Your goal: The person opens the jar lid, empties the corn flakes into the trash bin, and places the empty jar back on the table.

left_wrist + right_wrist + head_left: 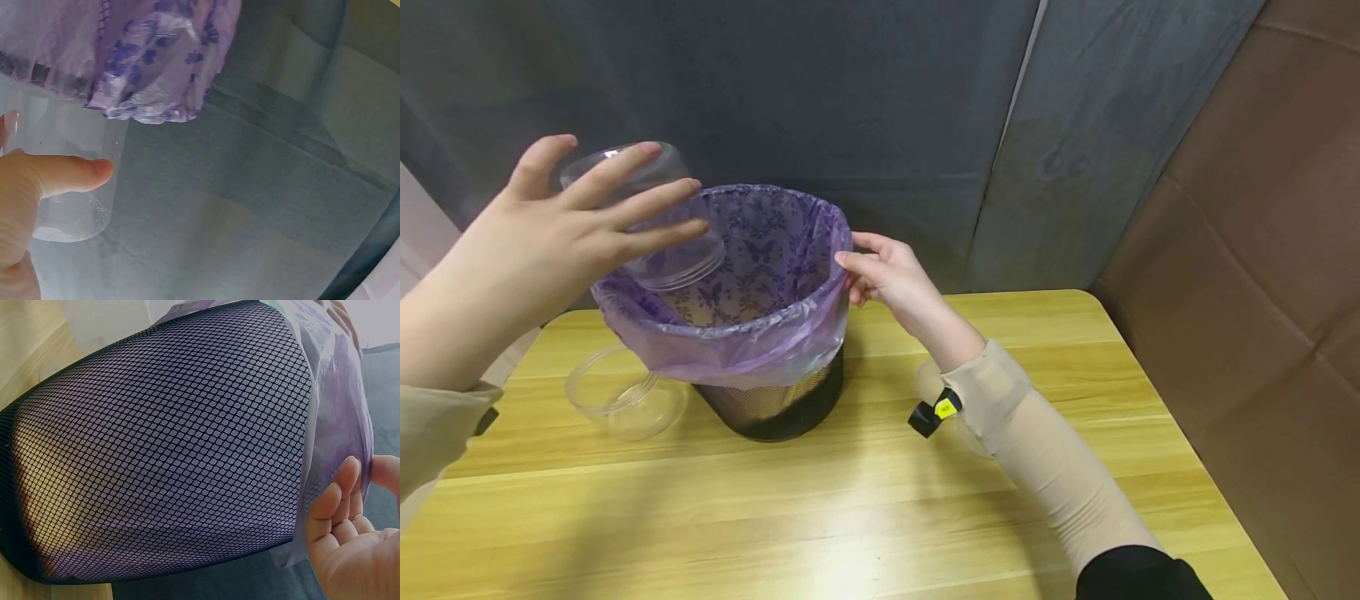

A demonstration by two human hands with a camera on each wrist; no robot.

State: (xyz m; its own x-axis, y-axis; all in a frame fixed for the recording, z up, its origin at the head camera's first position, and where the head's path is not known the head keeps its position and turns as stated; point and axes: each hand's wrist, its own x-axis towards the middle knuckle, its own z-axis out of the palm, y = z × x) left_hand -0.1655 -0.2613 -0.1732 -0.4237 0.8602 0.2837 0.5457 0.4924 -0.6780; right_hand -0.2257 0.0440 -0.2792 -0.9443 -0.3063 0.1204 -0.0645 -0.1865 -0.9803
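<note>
My left hand (572, 221) holds a clear plastic jar (679, 265) upside down over the left side of a mesh bin (775, 408). The fingers spread along one side of the jar, and in the left wrist view the thumb (81, 174) lies across its wall. A purple, flower-printed bag (730, 354) lines the bin and folds down over its rim. At the bin's right side my right hand (891, 279) pinches the bag-covered rim between thumb and fingers. The right wrist view shows the black mesh wall (169, 444) beside that hand.
Another clear jar (625, 400) stands on the wooden table (880, 517), left of the bin. Clear round things (973, 437) are partly hidden under my right forearm. A grey curtain (850, 100) hangs behind the table, and brown cloth (1255, 250) covers the right side.
</note>
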